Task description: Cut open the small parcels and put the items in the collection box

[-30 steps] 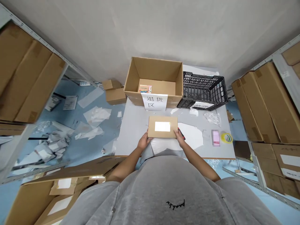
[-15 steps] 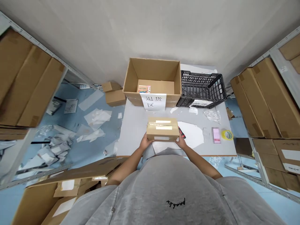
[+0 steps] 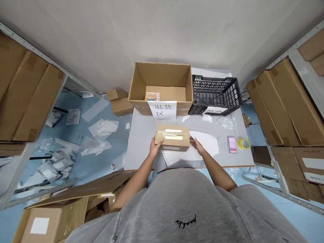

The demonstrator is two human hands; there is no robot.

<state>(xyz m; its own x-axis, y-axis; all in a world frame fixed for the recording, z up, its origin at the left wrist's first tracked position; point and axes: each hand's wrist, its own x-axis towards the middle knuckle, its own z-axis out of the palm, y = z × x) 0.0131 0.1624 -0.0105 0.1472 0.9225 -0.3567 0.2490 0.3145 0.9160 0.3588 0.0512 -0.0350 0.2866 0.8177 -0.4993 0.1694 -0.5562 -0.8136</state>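
Holding taped carton (image 3: 172,137) | hands (image 3: 155,147) (image 3: 196,146) now at its ends, not near edge

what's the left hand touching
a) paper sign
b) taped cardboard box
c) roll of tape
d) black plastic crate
b, the left hand rests against the left end of the taped cardboard box on the table.

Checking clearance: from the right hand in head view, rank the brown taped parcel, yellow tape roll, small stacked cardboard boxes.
1. Brown taped parcel: just left of the right hand.
2. Yellow tape roll: table's right.
3. Small stacked cardboard boxes: floor, left.
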